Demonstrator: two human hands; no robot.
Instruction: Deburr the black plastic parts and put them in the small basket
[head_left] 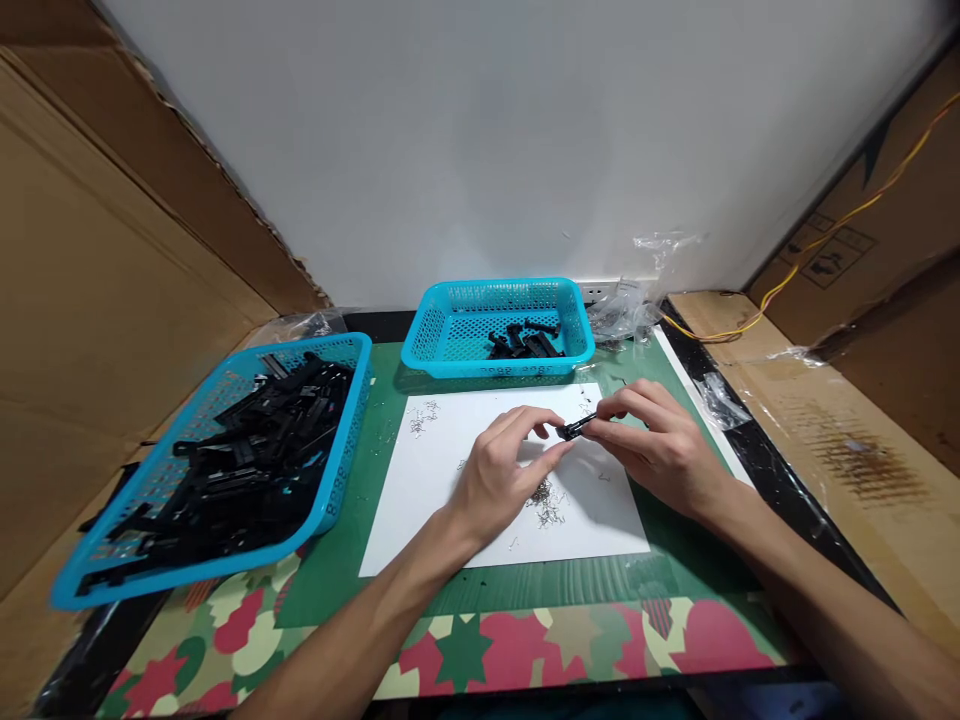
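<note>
The right hand [656,440] pinches a small black part [576,428] above the white sheet [439,500]. The left hand's [502,470] thumb and forefinger meet its other end, though whether they grip it is hard to tell.

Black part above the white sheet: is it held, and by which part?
Yes: the right hand grips the black part at its right end; the left hand has fingertips at its left end.

Likely a workshop bench — baskets [499,368] of black parts [251,450], cardboard walls [97,200].
</note>
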